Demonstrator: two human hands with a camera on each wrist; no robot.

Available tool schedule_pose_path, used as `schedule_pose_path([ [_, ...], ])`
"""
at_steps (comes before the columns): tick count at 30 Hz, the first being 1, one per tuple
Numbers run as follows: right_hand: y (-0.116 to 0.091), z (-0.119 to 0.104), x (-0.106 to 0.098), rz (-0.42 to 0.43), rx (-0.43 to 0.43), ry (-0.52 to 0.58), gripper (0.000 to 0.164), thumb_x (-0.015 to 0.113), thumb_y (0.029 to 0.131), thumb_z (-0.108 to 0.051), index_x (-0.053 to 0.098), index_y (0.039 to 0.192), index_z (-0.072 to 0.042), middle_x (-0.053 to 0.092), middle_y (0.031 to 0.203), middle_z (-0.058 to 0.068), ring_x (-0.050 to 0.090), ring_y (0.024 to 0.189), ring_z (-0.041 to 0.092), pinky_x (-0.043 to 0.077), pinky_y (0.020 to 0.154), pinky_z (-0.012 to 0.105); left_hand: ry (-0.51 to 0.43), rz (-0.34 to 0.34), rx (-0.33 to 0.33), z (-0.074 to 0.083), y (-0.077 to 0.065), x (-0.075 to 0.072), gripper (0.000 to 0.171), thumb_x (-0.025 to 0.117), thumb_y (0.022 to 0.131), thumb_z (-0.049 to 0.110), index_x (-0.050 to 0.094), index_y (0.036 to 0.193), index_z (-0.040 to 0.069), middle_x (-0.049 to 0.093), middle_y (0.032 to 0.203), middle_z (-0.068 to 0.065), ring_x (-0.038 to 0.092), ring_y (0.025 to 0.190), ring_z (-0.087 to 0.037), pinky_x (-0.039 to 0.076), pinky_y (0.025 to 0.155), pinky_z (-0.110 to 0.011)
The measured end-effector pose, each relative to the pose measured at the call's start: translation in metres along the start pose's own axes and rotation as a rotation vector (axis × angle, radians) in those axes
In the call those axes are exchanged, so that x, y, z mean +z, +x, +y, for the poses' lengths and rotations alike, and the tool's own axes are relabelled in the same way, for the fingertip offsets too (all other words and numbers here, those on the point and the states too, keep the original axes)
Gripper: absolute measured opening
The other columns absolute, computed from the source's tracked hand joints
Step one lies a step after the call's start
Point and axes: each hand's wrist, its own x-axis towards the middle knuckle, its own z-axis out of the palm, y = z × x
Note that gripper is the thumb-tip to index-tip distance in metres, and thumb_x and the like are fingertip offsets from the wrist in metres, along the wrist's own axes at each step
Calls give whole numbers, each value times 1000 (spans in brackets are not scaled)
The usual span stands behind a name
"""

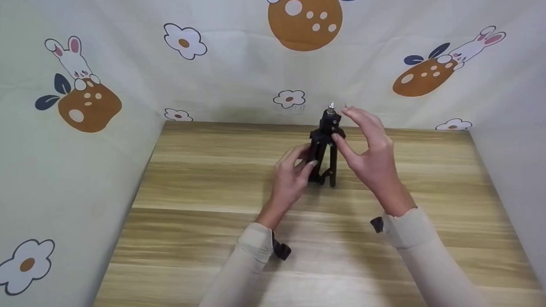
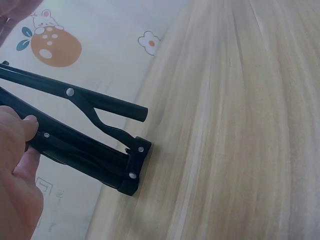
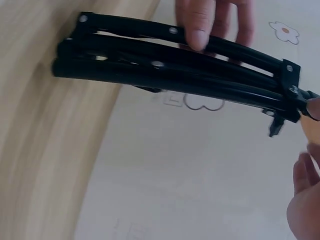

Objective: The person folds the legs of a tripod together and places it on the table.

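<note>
A small black tripod (image 1: 331, 123) stands upright on the table near the back edge, its legs mostly folded together. A silver screw tip (image 1: 331, 108) tops it. My left hand (image 1: 290, 179) grips the legs from the left; in the left wrist view its thumb and fingers close around a leg (image 2: 65, 152), while another leg (image 2: 120, 108) stands slightly apart on its hinged brace. My right hand (image 1: 375, 161) is at the top right of the tripod. Its thumb touches the collar, and its fingers reach up beside the screw tip, spread away from the thumb.
The wood-grain table (image 1: 199, 187) spreads around the tripod. A pale cloth (image 1: 230, 70) printed with rabbits, oranges and flowers rises behind it and along both sides. A black device (image 1: 282, 250) sits at the left cuff, another (image 1: 377, 224) at the right cuff.
</note>
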Motion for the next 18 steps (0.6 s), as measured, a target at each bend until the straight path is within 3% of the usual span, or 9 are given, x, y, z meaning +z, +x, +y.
schedule_pose_path([
  [4, -17, 9, 2, -28, 110, 35, 72, 84, 97, -22, 50, 160, -10, 57, 162, 2, 56, 146, 19, 57, 117, 42, -11, -4, 0, 0, 0, 0, 36, 77, 98, -1, 71, 133, 2, 74, 120, -14, 74, 112, -23, 64, 101, -23],
  [8, -35, 18, 6, -84, 241, 94, 77, 87, 95, -23, 48, 159, -9, 56, 159, 3, 58, 142, 23, 61, 112, 47, -14, -2, 11, 0, -1, 0, 35, 76, 98, -3, 71, 132, 2, 73, 121, -15, 73, 112, -23, 64, 101, -23],
  [14, -56, 28, 12, -119, 328, 124, 50, 88, 92, -11, 65, 135, -2, 65, 132, 17, 69, 121, 29, 69, 97, 42, 3, 0, 29, -1, 0, 0, 33, 76, 99, 2, 71, 132, 2, 74, 122, -15, 75, 111, -22, 64, 99, -22],
  [18, -64, 31, 15, -142, 358, 162, 32, 86, 93, -7, 72, 121, 1, 72, 119, 18, 76, 106, 29, 70, 89, 29, -15, 3, 24, -1, 0, 1, 34, 76, 99, 2, 70, 132, 1, 73, 123, -16, 74, 112, -22, 64, 101, -22],
])
